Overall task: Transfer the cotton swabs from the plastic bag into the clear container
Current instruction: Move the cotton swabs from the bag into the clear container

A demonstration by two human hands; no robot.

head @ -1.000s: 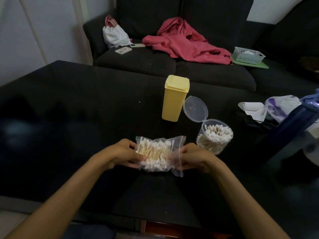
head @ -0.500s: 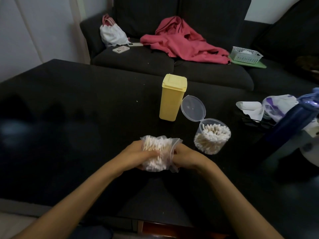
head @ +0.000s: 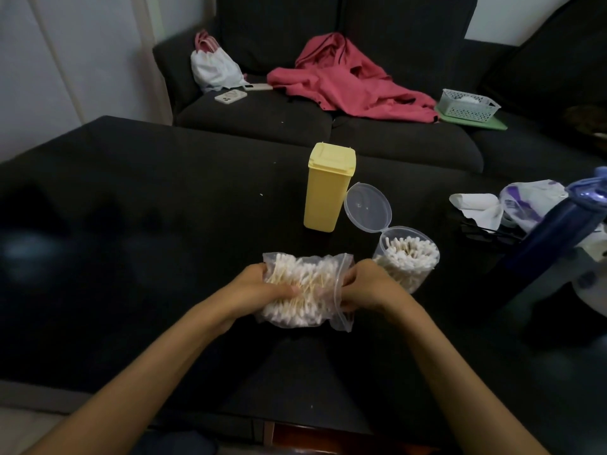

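**Both hands grip the swab bag beside the open container**

The left hand (head: 262, 287) holds the left end of the plastic bag (head: 341, 310), its fingers curled round the bag's side and its thumb pressed on top. The right hand (head: 364, 285) grips the bag's right end, fingers curled over the zip-strip edge, which stands up in a curve between the two hands. The bag sits low over the dark bench (head: 147, 208), near its front edge; whether its underside touches the surface cannot be told. It is packed with cotton swabs (head: 305, 284), white tips bunched at both ends and pale sticks showing across the middle.

Just to the right of the right hand stands the clear container (head: 417, 274), upright on the bench, already holding many swabs that stand on end with their tips up. Its round hinged lid (head: 368, 206) is flipped open and leans back towards a yellow box (head: 326, 188), which stands closed just behind and to the left.

At the right edge of the bench lie a crumpled white tissue (head: 476, 208), a purple-and-white plastic wrapper (head: 528, 201) and a dark blue bottle (head: 558, 228). Behind the bench, a dark sofa (head: 394, 139) carries a red garment (head: 348, 80), a white drawstring pouch (head: 215, 68), a phone (head: 231, 95) and a small white basket (head: 468, 105) on a green mat.
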